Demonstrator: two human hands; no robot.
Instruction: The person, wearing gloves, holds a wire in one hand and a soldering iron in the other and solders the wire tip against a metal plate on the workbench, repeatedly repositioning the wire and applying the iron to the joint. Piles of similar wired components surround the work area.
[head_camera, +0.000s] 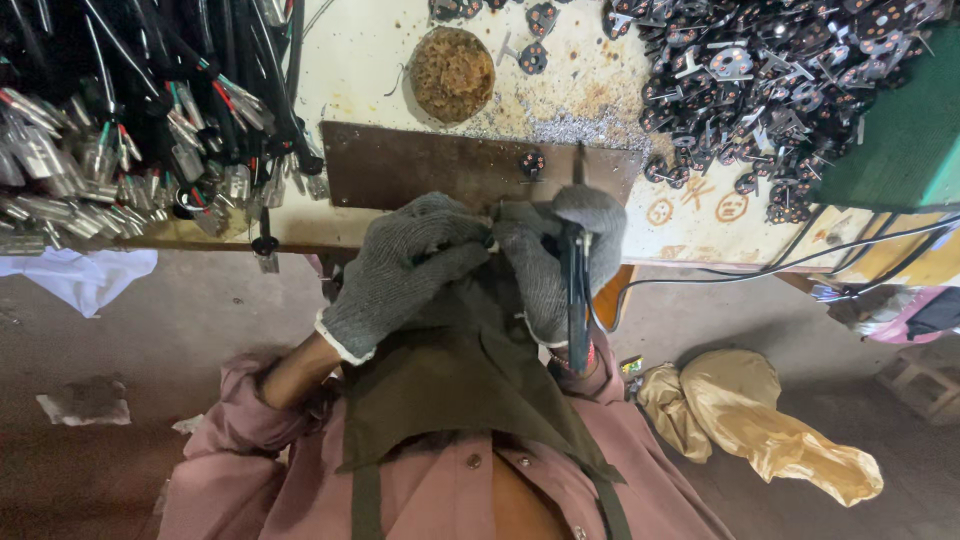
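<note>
Both my hands wear grey knitted gloves and meet at the bench's front edge. My right hand (560, 255) grips a dark-handled soldering iron (575, 300), its tip pointing up toward the brown metal plate (420, 165). My left hand (405, 270) is closed around a thin dark wire or small part held against the right hand; the part itself is mostly hidden. One small black round piece (532, 162) lies on the plate just beyond my fingers.
A large bundle of black cables with metal terminals (130, 120) fills the bench's left. A heap of small black round parts (770, 80) lies at the right. A round brown sponge pad (452, 72) sits behind the plate. Yellow bags (760, 415) lie on the floor.
</note>
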